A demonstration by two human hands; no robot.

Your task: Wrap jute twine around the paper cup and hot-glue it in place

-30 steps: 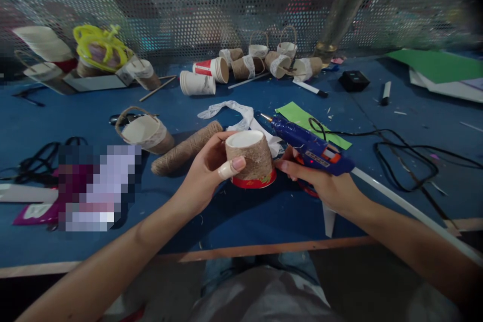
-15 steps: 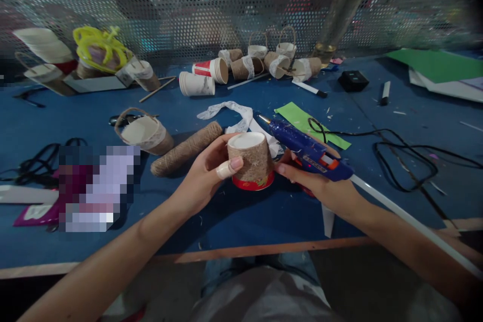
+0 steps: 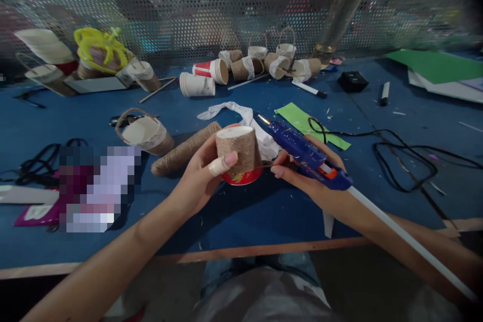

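Note:
My left hand, its thumb wrapped in a bandage, is closed around a paper cup held above the table. Twine covers most of the cup; a red printed band shows at its lower edge. My right hand holds a blue glue gun, its nozzle pointing up and left, with a long white glue stick out the back. Right thumb and finger also pinch a strand of twine running to the cup. Behind the cup lie a twine roll and white lace ribbon.
A twine-and-lace basket stands left of the roll. Stacked paper cups and several small baskets lie along the mesh screen. Green paper and a black cord are on the right; a water bottle stands behind.
The cup and my left hand have shifted a little left and up. A gap has opened between cup and right fingers, with the twine strand stretched across it.

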